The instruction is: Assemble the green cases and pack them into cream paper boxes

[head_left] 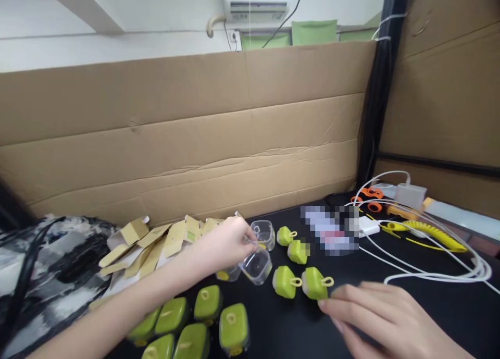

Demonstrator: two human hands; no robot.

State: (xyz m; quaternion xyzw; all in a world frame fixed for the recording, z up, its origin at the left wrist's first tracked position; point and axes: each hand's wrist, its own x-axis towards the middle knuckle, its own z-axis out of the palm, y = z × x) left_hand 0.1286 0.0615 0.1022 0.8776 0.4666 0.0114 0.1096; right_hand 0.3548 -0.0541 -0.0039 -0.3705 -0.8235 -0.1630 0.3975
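My left hand [234, 244] pinches the rim of a clear plastic cup [257, 266], which is tilted over the black table. Right behind it stands another clear cup [262, 234], and a third is partly hidden below my wrist. My right hand [375, 317] reaches in from the lower right, fingers loosely stretched. Its fingertips are at the lower edge of a green chopper lid with a pull ring [314, 283]; I cannot tell whether they touch it. Beside that lid lies a similar green lid [285, 282], with two more green lids [299, 251] farther back.
Several green-topped clear containers [234, 325] stand at the front left. Opened cardboard boxes [172, 239] lie behind my left forearm, beside a plastic bag [58, 265]. White cables [429, 278], a coiled yellow cord [437, 234] and orange parts are at right. Cardboard walls [195, 130] enclose the table.
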